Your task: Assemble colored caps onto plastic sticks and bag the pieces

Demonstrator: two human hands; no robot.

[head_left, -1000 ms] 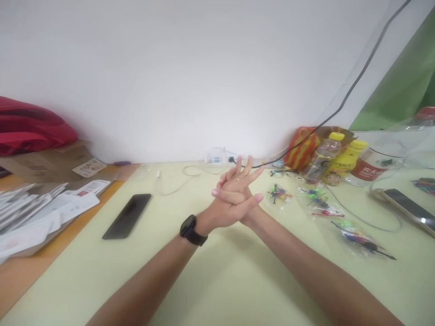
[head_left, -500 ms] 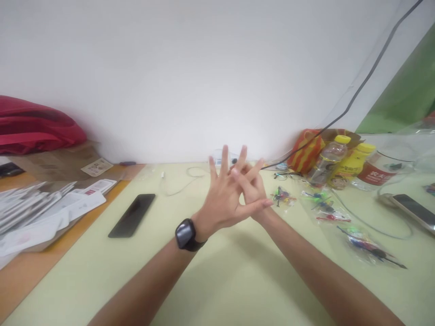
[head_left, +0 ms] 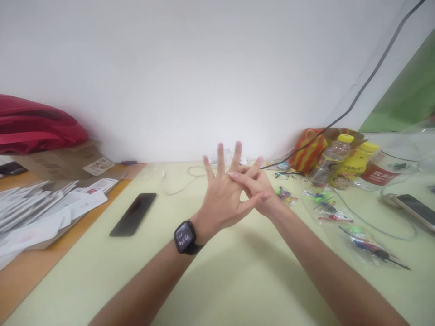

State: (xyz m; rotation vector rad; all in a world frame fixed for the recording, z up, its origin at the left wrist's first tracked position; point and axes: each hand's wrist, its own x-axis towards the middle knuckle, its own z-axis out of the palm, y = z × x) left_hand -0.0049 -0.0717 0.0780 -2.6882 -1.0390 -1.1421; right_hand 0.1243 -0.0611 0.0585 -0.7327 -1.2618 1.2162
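Observation:
My left hand (head_left: 222,197) is raised above the pale yellow-green table (head_left: 217,280), palm away from me, fingers spread and pointing up; a black watch (head_left: 185,237) is on its wrist. My right hand (head_left: 260,190) lies just behind and to the right of it, fingers stretched out and touching the left hand's fingers and palm. Neither hand holds anything.
A black phone (head_left: 133,214) lies left of the hands. White packets (head_left: 44,213) are piled at the far left under a red bag (head_left: 37,124). To the right lie bagged colourful small toys (head_left: 340,222), yellow-capped bottles (head_left: 343,163), another phone (head_left: 416,210) and cables.
The hands were pressed together with fingers crossed; now the left hand has turned upright with its fingers spread, and the right hand has slid to its right side.

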